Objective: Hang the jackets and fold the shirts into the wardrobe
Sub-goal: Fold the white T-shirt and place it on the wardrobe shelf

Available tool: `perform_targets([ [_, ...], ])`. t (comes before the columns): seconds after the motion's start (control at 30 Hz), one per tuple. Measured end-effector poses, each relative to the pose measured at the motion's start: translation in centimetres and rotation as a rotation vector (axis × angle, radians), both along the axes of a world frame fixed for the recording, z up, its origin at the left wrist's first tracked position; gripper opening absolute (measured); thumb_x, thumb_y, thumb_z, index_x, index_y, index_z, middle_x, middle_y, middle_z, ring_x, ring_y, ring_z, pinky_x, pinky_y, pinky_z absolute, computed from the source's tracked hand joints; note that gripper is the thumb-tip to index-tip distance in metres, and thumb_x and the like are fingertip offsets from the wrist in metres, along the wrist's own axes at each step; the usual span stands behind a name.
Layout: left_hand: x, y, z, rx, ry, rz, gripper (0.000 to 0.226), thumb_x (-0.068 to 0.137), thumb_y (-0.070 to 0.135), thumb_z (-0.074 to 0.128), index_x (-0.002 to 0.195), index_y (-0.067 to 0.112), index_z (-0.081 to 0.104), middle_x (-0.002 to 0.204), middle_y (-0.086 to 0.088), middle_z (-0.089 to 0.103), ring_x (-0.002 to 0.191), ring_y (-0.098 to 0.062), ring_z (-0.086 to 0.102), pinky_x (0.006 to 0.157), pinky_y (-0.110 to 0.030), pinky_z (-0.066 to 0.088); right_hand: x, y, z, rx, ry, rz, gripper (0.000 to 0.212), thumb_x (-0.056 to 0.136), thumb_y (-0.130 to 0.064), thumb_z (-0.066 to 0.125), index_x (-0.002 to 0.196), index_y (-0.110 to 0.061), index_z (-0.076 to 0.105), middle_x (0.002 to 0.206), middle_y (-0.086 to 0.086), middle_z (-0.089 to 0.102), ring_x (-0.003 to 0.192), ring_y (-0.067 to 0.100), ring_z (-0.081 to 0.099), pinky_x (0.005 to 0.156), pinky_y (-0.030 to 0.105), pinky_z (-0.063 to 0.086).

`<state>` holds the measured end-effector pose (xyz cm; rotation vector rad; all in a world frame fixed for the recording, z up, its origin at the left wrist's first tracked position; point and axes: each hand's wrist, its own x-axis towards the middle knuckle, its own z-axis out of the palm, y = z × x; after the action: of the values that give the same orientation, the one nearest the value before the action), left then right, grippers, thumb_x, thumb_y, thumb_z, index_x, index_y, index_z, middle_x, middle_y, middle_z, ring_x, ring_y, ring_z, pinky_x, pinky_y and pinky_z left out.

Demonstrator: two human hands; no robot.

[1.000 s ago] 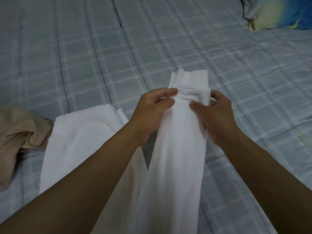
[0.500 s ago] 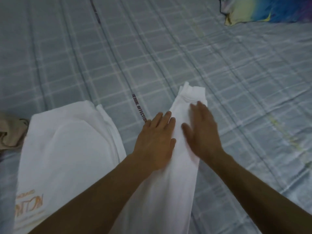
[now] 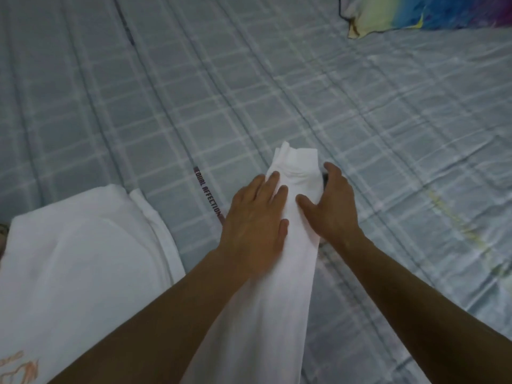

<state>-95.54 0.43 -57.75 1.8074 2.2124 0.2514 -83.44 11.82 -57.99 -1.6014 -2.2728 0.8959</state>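
Pressing the white sleeve (image 3: 279, 273) flat against the checked bedsheet (image 3: 388, 134), you have both hands just below its cuff (image 3: 297, 164), near the middle of the frame. Your left hand (image 3: 256, 225) lies palm down with straight fingers over the sleeve's left edge, which looks meant to pin the cloth so it cannot slide while you smooth it. Your right hand (image 3: 331, 203) sits at the right edge, thumb spread onto the fabric and fingers reaching past the cuff; whether those fingertips tuck under the edge or merely rest beside it is hard to tell through the blur. The sleeve runs from the cuff down to the bottom edge of the frame, laid out long, probably so it can be folded back over the shirt body (image 3: 77, 259), which lies spread at lower left with an orange print (image 3: 19, 370) in the corner. A colourful pillow (image 3: 415, 12) sits at upper right, well apart.
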Motion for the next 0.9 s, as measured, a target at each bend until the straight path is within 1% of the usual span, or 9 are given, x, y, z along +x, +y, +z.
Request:
perform_targets([
  [0.1,0.4,1.6,0.0,-0.053,-0.026,0.015,0.064,0.102,0.043,0.036,0.156,0.017,0.017,0.165,-0.004,0.014,0.152,-0.024,0.01,0.123,-0.04,0.013,-0.9,1.3,0.4,-0.112,0.047,-0.064,0.081,0.082,-0.028,0.075,0.148,-0.008,0.032,0.14,0.012,0.053,0.126,0.029,0.053,0.099,0.03,0.042],
  [0.17,0.4,2.2,-0.3,-0.066,-0.045,0.048,0.066,0.102,0.043,0.036,0.157,0.015,0.012,0.164,-0.004,0.017,0.151,-0.024,0.012,0.121,-0.039,0.014,-1.4,1.7,0.8,-0.197,0.041,-0.154,0.069,0.083,-0.028,0.076,0.139,-0.006,0.044,0.13,0.011,0.06,0.116,0.027,0.06,0.084,0.026,0.043],
  [0.23,0.5,2.3,-0.5,-0.056,-0.098,0.074,0.066,0.102,0.04,0.038,0.157,0.017,0.01,0.164,-0.004,0.019,0.15,-0.024,0.014,0.121,-0.04,0.014,-1.7,1.9,0.8,-0.267,0.084,-0.212,0.044,0.078,-0.031,0.079,0.111,-0.004,0.065,0.106,0.008,0.071,0.094,0.024,0.069,0.073,0.032,0.054],
  [0.3,0.6,2.2,-0.3,-0.007,-0.155,0.089,0.066,0.101,0.036,0.041,0.158,0.021,0.01,0.162,-0.004,0.024,0.149,-0.025,0.017,0.121,-0.041,0.014,-1.8,1.7,0.8,-0.333,0.16,-0.221,0.033,0.073,-0.033,0.083,0.087,-0.006,0.071,0.084,0.007,0.073,0.078,0.023,0.072,0.071,0.04,0.06],
  [0.33,0.7,2.1,0.1,0.032,-0.185,0.094,0.066,0.1,0.033,0.044,0.157,0.022,0.012,0.16,-0.003,0.028,0.148,-0.025,0.021,0.12,-0.041,0.015,-1.9,1.5,0.9,-0.356,0.201,-0.222,0.031,0.073,-0.033,0.084,0.084,-0.007,0.071,0.08,0.006,0.073,0.075,0.022,0.072,0.072,0.043,0.061],
  [0.47,0.4,1.5,2.0,0.172,-0.471,0.189,0.065,0.098,0.029,0.053,0.155,0.023,0.023,0.153,0.001,0.039,0.139,-0.021,0.032,0.114,-0.038,0.028,-2.2,0.2,1.6,-0.267,0.339,-0.178,0.032,0.075,-0.016,0.079,0.103,-0.016,0.064,0.093,-0.003,0.071,0.083,0.014,0.07,0.075,0.038,0.06],
  [0.57,0.2,0.6,3.3,0.237,-0.756,0.266,0.065,0.097,0.028,0.054,0.154,0.035,0.024,0.153,0.006,0.039,0.138,-0.013,0.036,0.113,-0.038,0.035,-2.7,-1.2,3.2,-0.2,0.462,-0.106,0.031,0.079,-0.002,0.07,0.105,-0.016,0.059,0.097,-0.006,0.066,0.089,0.01,0.067,0.076,0.029,0.057],
  [0.77,-1.2,-3.2,6.3,0.387,-1.002,0.452,0.064,0.091,0.012,0.05,0.147,0.04,0.038,0.141,0.012,0.052,0.125,-0.002,0.053,0.102,-0.036,0.051,-5.1,-5.6,6.4,-0.134,0.609,0.088,0.024,0.089,-0.027,0.072,0.108,-0.016,0.063,0.1,-0.006,0.069,0.093,0.01,0.069,0.083,0.036,0.058],
  [0.9,-3.8,-6.8,8.7,0.498,-1.133,0.596,0.055,0.091,0.007,0.05,0.142,0.029,0.047,0.127,0.008,0.064,0.114,-0.008,0.063,0.097,-0.035,0.053,-7.8,-9.7,8.2,-0.161,0.659,0.247,0.026,0.096,-0.024,0.063,0.12,-0.016,0.061,0.111,-0.007,0.069,0.103,0.006,0.066,0.088,0.035,0.057],
])
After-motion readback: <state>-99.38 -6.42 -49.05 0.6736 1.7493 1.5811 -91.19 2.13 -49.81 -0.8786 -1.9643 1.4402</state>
